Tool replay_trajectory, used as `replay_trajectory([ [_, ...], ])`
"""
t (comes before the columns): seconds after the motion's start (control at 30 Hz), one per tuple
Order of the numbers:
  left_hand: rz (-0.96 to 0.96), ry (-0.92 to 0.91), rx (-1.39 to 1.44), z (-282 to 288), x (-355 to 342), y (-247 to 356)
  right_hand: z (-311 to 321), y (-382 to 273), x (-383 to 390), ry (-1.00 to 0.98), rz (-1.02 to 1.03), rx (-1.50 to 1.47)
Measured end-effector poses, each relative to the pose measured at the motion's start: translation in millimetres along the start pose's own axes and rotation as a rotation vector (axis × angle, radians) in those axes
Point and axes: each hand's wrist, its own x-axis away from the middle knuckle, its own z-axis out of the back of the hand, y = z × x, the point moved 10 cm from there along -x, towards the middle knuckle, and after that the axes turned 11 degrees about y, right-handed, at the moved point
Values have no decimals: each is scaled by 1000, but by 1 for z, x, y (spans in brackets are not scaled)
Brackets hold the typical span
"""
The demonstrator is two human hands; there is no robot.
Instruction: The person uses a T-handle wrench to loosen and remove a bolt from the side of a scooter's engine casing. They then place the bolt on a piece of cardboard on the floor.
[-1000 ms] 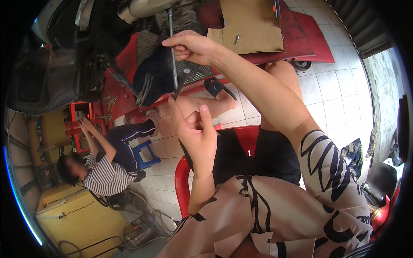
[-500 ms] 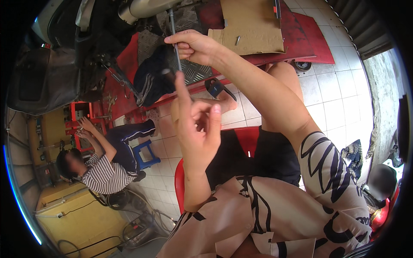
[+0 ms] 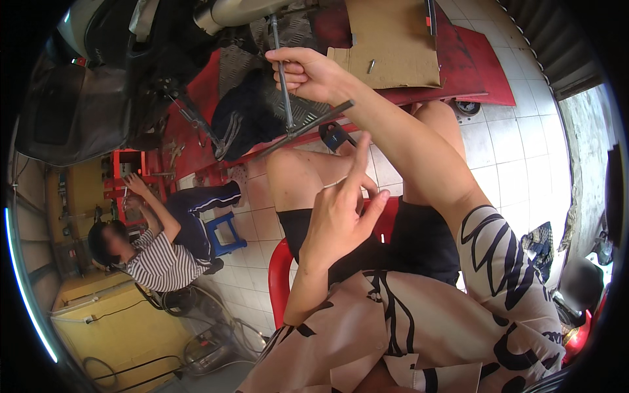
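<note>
A T-handle socket wrench (image 3: 284,98) runs from beside the silver exhaust pipe (image 3: 246,10) of a motorbike down toward me. My right hand (image 3: 304,73) has its fingers curled round the shaft, below its upper end. The wrench's crossbar lies slanted at the near end, in front of my right forearm. What the far tip sits on is hard to make out. My left hand (image 3: 344,216) is nearer my body, apart from the crossbar, index finger and thumb stretched out, holding nothing.
A bolt (image 3: 371,65) lies on a sheet of cardboard (image 3: 393,46) over the red lift platform (image 3: 475,62). Dark cloth (image 3: 239,111) hangs at the platform's edge. At left, a person in a striped shirt (image 3: 167,262) works by a blue stool (image 3: 225,234).
My left hand has drawn back toward me and to the right. The crossbar, a blur before, has turned into clear sight. My right hand stays on the shaft.
</note>
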Motion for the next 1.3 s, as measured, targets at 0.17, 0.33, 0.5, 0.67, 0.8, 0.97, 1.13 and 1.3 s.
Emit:
replay_trajectory([
  [0.17, -65, 259, -143, 53, -11, -7, -4, 1, 4, -27, -36, -10],
  [0.33, 111, 483, -138, 66, 2, -24, -2, 1, 1, -31, -28, -28],
  [0.5, 172, 317, -55, 21, 13, -49, 2, 8, -3, 28, -31, -25],
  [0.67, -66, 153, -111, 7, -11, 1, 3, 2, 2, 32, -41, -25],
  [0.8, -24, 437, -104, 56, -16, 0, 0, -1, 1, -13, -52, -45],
  [0.97, 284, 590, -1, 69, 8, -60, 0, -3, 2, 2, -22, -40],
  [1.13, 118, 169, -50, 11, 0, -40, -4, -8, 1, -60, -15, -49],
  [1.3, -175, 261, -105, 36, -17, 9, -1, -9, 1, -79, -33, -22],
])
